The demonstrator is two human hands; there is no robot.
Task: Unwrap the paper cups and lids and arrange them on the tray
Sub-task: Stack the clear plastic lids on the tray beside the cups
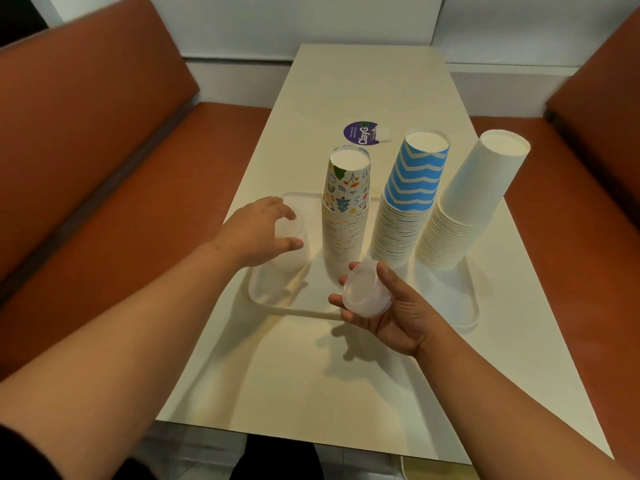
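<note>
Three upside-down stacks of paper cups stand on a pale tray (468, 311): a doodle-printed stack (346, 216), a blue zigzag stack (410, 199) and a plain white stack (471, 202) that leans right. A stack of clear plastic lids (294, 252) stands at the tray's left end. My left hand (259, 233) hovers over that stack with fingers spread, touching or nearly touching its top. My right hand (388, 306) holds a small stack of clear lids (365, 292) above the tray's front edge.
The tray lies on a narrow cream table (311, 375) between two orange-brown booth benches (104, 168). A round purple sticker (360, 134) with a bit of white wrapper lies farther back on the table. A white wall closes the far end.
</note>
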